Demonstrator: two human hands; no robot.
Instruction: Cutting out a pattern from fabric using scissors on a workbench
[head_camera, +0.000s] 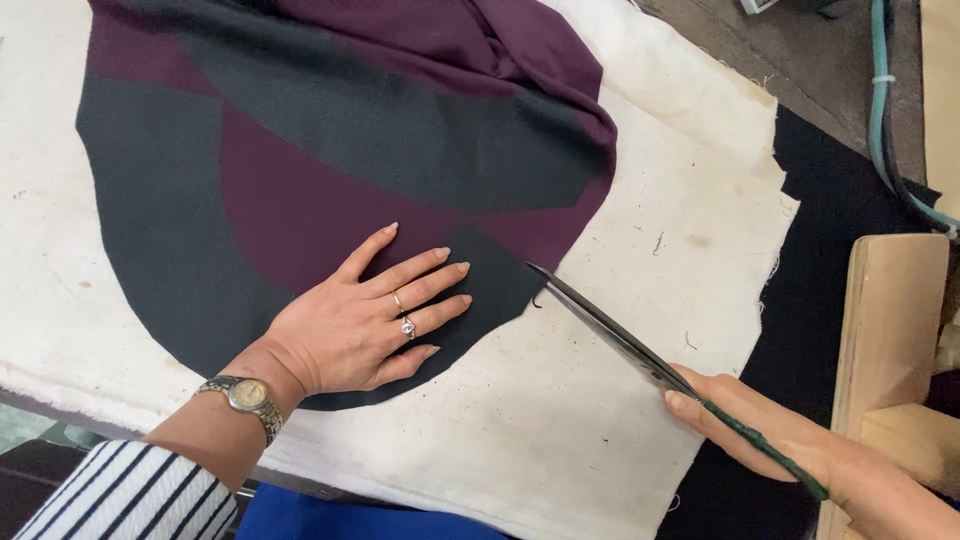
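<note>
At the lower left of the frame, a striped sleeve (130, 495) covers your left forearm, and a wristwatch (245, 397) sits on the wrist just above it. Your left hand (350, 325) lies flat and open, fingers spread, palm pressed down on the fabric piece (300, 170); it grasps nothing. Two rings show on one finger.

The fabric piece fills the upper left and centre of the frame. It is rounded along its lower edge, with broad curved bands of dark grey and deep purple, and its upper right part is folded over in loose purple pleats. It rests on a cream cloth (620, 400) that covers the table and runs from the left edge to right of centre.

Right of centre, the scissors (610, 335) lie at a slant, tip pointing toward the upper left. The tip sits at the lower right edge of the fabric piece, just beside your left fingertips. Whether the blades are parted cannot be told.

At the lower right, your right hand (760, 425) is closed around the scissors' handles. Beneath it lies a black cloth (820, 260). A wooden block (890, 320) stands at the right edge, with a green hose (882, 110) above it.
</note>
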